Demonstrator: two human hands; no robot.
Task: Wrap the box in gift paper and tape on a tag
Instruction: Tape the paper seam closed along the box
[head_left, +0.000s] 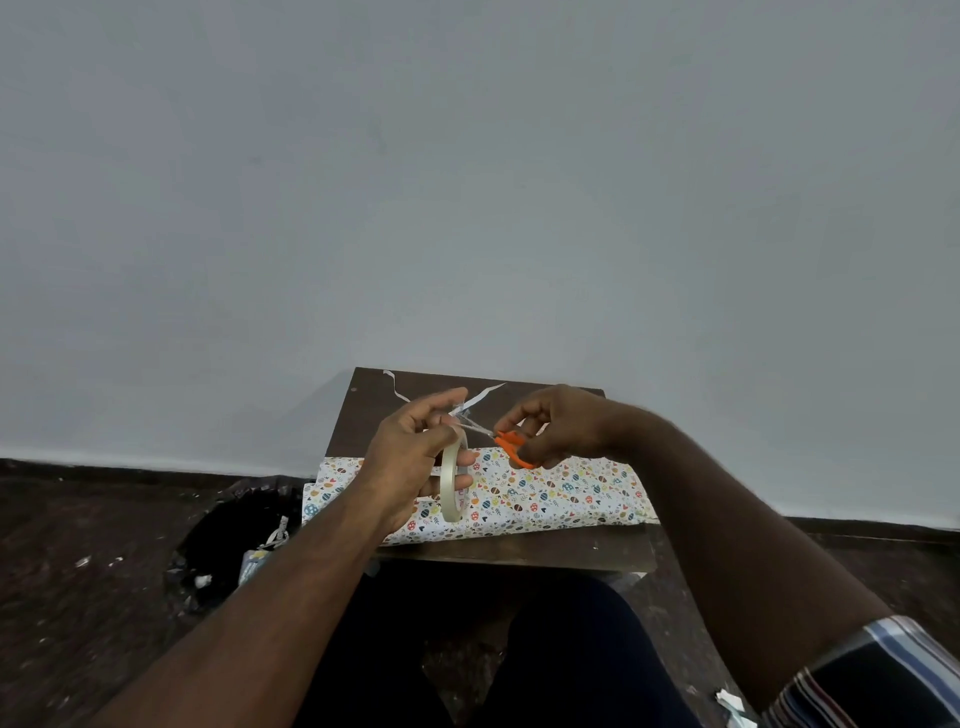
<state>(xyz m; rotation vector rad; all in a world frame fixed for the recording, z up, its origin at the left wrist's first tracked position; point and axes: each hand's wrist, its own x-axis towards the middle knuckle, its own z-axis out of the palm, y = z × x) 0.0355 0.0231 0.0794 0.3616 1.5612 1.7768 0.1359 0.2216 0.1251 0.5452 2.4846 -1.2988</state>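
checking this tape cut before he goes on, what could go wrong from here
1. The scissors in the right hand cut close to the left hand fingers pinching the tape; a nick looks possible.
2. The pulled strip may curl and stick to itself.
3. The wrapped box lies unheld, so loose paper could spring open.

Wrapped box (524, 493) lies across the near half of the small table (519, 553), which is pushed against the wall (467, 182) at twelve o'clock. Paper strips (480, 397) lie on the tabletop behind the box. Left hand (415, 457) with tape roll (453, 483) is above the box's left end, right hand (550, 423) with scissors (506, 447) just beside it at three o'clock. Bin bag (228, 545) is on the floor at nine o'clock of the table.
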